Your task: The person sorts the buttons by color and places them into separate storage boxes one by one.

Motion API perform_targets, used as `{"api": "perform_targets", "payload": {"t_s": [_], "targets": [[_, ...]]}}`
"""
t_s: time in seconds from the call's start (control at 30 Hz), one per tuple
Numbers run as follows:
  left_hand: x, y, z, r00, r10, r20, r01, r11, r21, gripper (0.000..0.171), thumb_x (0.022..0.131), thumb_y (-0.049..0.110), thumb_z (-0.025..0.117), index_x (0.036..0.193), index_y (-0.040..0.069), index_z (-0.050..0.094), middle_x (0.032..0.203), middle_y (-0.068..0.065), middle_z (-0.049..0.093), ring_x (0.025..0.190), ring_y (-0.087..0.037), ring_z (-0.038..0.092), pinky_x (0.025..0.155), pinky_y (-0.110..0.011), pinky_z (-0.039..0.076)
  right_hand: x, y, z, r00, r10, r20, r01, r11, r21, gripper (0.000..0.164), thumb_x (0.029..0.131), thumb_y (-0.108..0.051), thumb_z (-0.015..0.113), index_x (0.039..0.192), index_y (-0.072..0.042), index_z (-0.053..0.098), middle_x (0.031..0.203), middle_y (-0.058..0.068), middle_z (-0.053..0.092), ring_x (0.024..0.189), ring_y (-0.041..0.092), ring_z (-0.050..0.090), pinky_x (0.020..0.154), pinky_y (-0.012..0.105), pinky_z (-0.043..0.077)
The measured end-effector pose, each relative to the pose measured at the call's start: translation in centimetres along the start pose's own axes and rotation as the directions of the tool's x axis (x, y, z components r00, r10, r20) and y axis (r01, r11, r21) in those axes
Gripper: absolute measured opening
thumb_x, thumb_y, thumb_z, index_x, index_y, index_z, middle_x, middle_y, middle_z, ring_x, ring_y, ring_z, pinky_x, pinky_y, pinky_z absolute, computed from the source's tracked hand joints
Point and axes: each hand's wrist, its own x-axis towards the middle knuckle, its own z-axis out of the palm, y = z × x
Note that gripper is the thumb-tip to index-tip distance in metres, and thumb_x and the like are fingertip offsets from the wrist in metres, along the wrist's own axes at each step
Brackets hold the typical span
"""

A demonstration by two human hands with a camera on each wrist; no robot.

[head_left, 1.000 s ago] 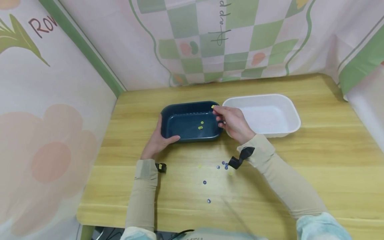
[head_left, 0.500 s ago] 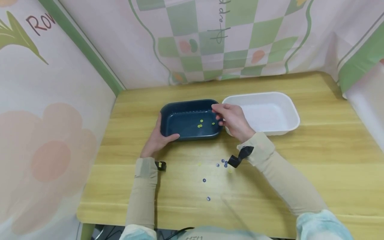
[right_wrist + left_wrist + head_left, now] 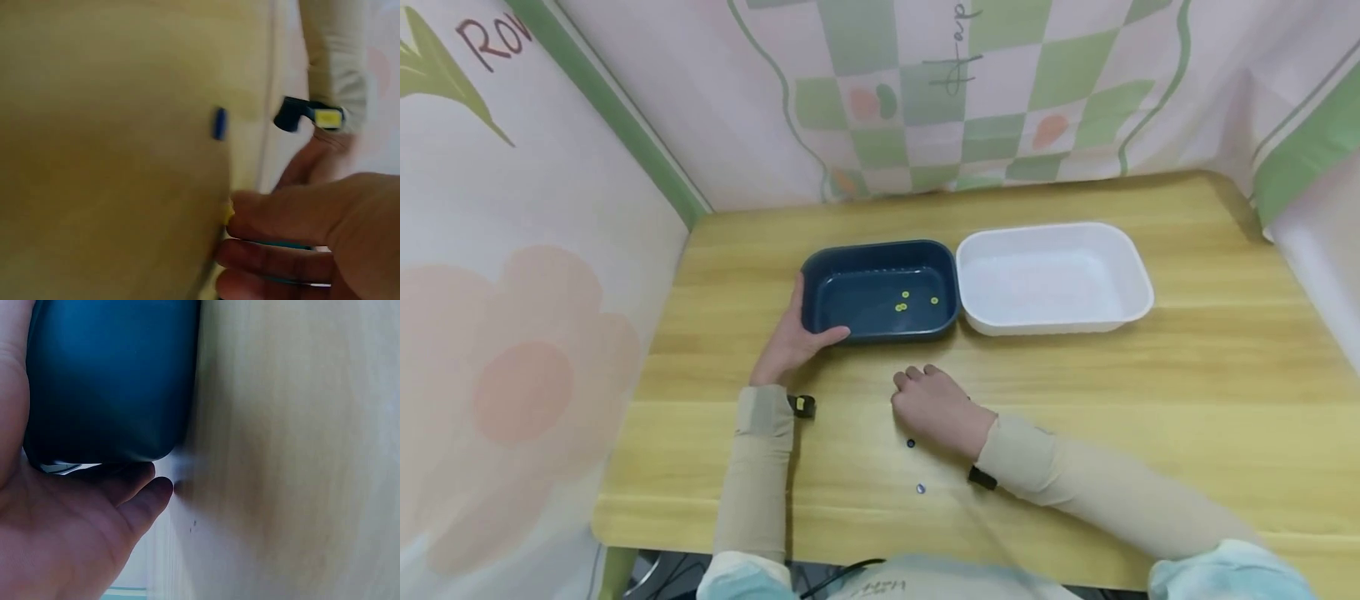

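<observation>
My left hand [image 3: 790,340] holds the left end of a dark blue tray [image 3: 880,336], thumb over its near rim. In the left wrist view, fingers [image 3: 147,503] lie along the tray's end wall [image 3: 119,381]. Several small yellow discs, like buttons [image 3: 935,301], lie in the tray. My right hand [image 3: 936,410] is down at the tabletop in front of it, fingers bent. In the right wrist view a yellow button [image 3: 229,214] shows at the thumb tip; whether it is pinched is unclear. Two blue buttons [image 3: 911,443] lie nearer me; the hand hides the table beneath it.
A white tray [image 3: 1052,323] stands right of the blue one, their ends side by side. Both are on a wooden table [image 3: 1195,350]. A printed curtain [image 3: 1000,100] hangs behind the table's back edge, with another cloth [image 3: 550,333] along the left.
The right hand has dropped a yellow button into the blue tray and moved from its right end down and left to the tabletop. The left hand keeps its hold.
</observation>
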Motion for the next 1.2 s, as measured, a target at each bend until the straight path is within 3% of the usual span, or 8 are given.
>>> {"api": "perform_targets", "payload": {"t_s": [0.53,0.7,0.83,0.87,0.93,1.0,1.1,1.2], "targets": [[0.1,0.2,0.1,1.0,-0.015,-0.007,0.015,0.999,0.028,0.12,0.079,0.042,0.08,0.155,0.03,-0.012,0.161,0.009,-0.006,0.148,-0.021,0.004,0.118,-0.046,0.012,0.4,-0.8,0.9,0.984,-0.148,-0.103,0.121,0.965,-0.234,0.013,0.081,-0.003,0.066,0.074,-0.009,0.074,0.075,0.004,0.062,0.067,0.018,0.052,0.06,0.03,0.046],[-0.1,0.3,0.1,1.0,-0.016,-0.004,0.016,1.0,0.018,0.119,0.079,0.042,0.08,0.155,0.029,-0.011,0.161,0.009,-0.007,0.147,-0.02,0.003,0.118,-0.045,0.012,0.3,-0.3,0.9,0.995,-0.085,-0.046,0.078,0.987,-0.14,0.012,0.083,-0.004,0.062,0.082,-0.008,0.073,0.079,0.005,0.063,0.071,0.019,0.054,0.063,0.032,0.049],[-0.1,0.2,0.1,1.0,-0.012,-0.007,0.012,1.0,0.005,0.119,0.079,0.042,0.08,0.155,0.03,-0.011,0.161,0.009,-0.007,0.147,-0.02,0.003,0.118,-0.045,0.011,0.0,0.8,0.4,0.999,0.047,-0.012,-0.044,0.981,0.188,0.01,0.087,-0.011,0.061,0.085,-0.012,0.071,0.079,-0.002,0.062,0.071,0.014,0.056,0.063,0.031,0.05],[-0.1,0.2,0.1,1.0,-0.012,-0.007,0.013,1.0,0.007,0.119,0.079,0.043,0.08,0.155,0.031,-0.011,0.161,0.009,-0.006,0.147,-0.02,0.003,0.118,-0.045,0.011,0.0,1.3,0.0,0.995,0.097,-0.001,-0.091,0.941,0.326,0.01,0.089,-0.013,0.061,0.087,-0.012,0.071,0.08,-0.003,0.063,0.071,0.013,0.057,0.064,0.031,0.051],[0.0,0.3,0.1,1.0,-0.014,-0.007,0.014,1.0,0.015,0.119,0.079,0.043,0.08,0.154,0.033,-0.012,0.161,0.009,-0.006,0.147,-0.02,0.003,0.118,-0.045,0.011,-0.1,2.4,-0.9,0.976,0.211,0.045,-0.195,0.771,0.607,0.011,0.093,-0.018,0.062,0.092,-0.013,0.072,0.084,-0.005,0.066,0.072,0.014,0.061,0.065,0.031,0.052],[0.0,0.4,0.1,1.0,-0.017,-0.004,0.017,1.0,0.026,0.119,0.079,0.044,0.079,0.154,0.034,-0.012,0.161,0.009,-0.006,0.147,-0.021,0.004,0.118,-0.046,0.012,0.0,3.9,-1.9,0.94,0.322,0.117,-0.274,0.503,0.819,0.015,0.096,-0.022,0.062,0.1,-0.013,0.073,0.09,0.002,0.069,0.077,0.019,0.063,0.067,0.031,0.053],[0.0,0.3,0.1,1.0,-0.016,-0.002,0.016,1.0,0.026,0.119,0.079,0.043,0.08,0.154,0.034,-0.012,0.161,0.01,-0.007,0.147,-0.021,0.004,0.118,-0.046,0.012,0.1,6.1,-3.8,0.865,0.442,0.24,-0.301,0.074,0.951,0.024,0.096,-0.025,0.062,0.109,-0.006,0.071,0.097,0.012,0.068,0.076,0.022,0.06,0.061,0.028,0.051],[0.0,0.2,0.1,1.0,-0.009,0.0,0.009,1.0,0.027,0.12,0.079,0.044,0.08,0.155,0.031,-0.012,0.161,0.01,-0.007,0.147,-0.021,0.003,0.118,-0.046,0.011,0.2,7.9,-5.1,0.812,0.504,0.295,-0.222,-0.202,0.954,0.029,0.096,-0.026,0.063,0.109,0.0,0.068,0.098,0.014,0.065,0.073,0.016,0.056,0.058,0.022,0.047]]}}
